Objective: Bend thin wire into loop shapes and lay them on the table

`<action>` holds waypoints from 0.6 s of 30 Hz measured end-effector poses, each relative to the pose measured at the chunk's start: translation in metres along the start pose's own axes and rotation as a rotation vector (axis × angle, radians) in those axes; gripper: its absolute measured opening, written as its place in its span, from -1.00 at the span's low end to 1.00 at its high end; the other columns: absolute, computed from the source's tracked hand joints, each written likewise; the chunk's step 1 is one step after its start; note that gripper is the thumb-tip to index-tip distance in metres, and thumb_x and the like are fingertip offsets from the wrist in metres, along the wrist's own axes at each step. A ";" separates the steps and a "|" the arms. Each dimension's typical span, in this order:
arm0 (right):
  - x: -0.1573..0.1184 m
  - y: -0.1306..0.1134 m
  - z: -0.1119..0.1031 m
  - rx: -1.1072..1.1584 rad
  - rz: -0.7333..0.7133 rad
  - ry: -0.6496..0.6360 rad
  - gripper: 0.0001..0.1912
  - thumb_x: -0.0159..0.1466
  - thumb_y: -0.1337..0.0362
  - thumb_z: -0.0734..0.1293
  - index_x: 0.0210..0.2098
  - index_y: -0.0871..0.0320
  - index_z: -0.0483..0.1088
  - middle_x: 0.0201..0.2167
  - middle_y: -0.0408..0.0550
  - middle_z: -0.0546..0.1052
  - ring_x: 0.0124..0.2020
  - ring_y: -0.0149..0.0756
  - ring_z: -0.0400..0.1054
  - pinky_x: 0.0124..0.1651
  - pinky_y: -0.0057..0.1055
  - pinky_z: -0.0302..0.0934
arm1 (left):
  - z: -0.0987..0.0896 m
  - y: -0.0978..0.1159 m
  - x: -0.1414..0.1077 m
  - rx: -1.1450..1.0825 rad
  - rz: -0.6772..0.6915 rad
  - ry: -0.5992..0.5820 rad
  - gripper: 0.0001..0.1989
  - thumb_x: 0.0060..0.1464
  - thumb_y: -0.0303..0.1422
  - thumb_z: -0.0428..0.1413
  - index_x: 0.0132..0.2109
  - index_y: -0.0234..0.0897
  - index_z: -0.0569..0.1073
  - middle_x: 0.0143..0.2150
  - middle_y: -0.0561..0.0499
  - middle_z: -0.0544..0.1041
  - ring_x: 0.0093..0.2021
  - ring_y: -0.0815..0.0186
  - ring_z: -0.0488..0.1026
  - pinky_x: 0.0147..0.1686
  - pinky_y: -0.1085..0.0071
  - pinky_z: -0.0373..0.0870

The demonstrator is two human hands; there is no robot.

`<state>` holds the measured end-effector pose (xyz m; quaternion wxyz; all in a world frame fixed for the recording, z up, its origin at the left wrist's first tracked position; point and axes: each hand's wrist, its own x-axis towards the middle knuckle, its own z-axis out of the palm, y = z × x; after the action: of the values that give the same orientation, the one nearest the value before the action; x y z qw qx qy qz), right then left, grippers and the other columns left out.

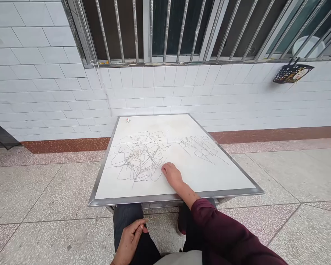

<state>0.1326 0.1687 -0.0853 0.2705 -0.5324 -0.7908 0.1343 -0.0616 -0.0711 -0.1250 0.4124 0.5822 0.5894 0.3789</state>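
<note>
Thin dark strands (139, 158) lie in a loose tangle on the left half of the white tabletop (154, 125). Farther right is a looser group of curved strands (198, 145), with a few straighter ends trailing toward the right edge. My right hand (173, 176) reaches over the near edge, its fingertips pinched on a strand at the right side of the tangle. Below the table, my left hand (129, 237) rests on my left thigh, fingers loosely curled together, with no object visible in it.
A small red and white item (128, 120) sits at the table's far left corner. Grey metal trim (154, 198) borders the tabletop. Behind stands a white tiled wall (160, 86) with a barred window (182, 33). A patterned bag (292, 73) hangs at the right.
</note>
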 end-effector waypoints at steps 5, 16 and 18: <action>-0.008 0.009 -0.018 0.169 0.030 0.133 -0.80 0.33 0.25 0.12 -0.29 0.13 0.35 -0.29 -0.05 0.43 -0.32 -0.29 0.29 -0.31 -0.39 0.20 | -0.003 -0.006 0.000 -0.051 -0.065 0.021 -0.60 0.18 -0.07 -0.04 0.00 -0.14 0.51 -0.31 0.00 0.60 -0.20 0.22 0.51 -0.06 0.33 0.37; -0.042 -0.035 -0.079 0.630 -0.059 0.269 -0.75 0.32 0.15 0.17 -0.14 0.14 0.35 -0.36 -0.07 0.48 -0.37 -0.35 0.37 -0.32 -0.42 0.28 | -0.014 0.044 0.021 -0.446 -0.179 0.106 -0.55 0.09 -0.05 0.08 0.01 -0.23 0.49 -0.20 -0.10 0.60 -0.12 0.14 0.51 -0.11 0.24 0.40; -0.058 -0.051 -0.089 0.630 -0.147 0.277 -0.81 0.30 0.21 0.21 -0.17 0.11 0.39 -0.34 -0.06 0.48 -0.35 -0.34 0.35 -0.32 -0.40 0.27 | -0.020 0.078 0.031 -0.562 -0.173 0.141 -0.53 0.11 -0.11 0.10 0.11 -0.23 0.40 -0.06 -0.15 0.55 -0.05 0.12 0.49 -0.05 0.21 0.37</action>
<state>0.1607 0.0890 -0.0040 0.5350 -0.3775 -0.7028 0.2782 -0.0507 -0.0371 -0.0462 0.5462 0.3652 0.5362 0.5299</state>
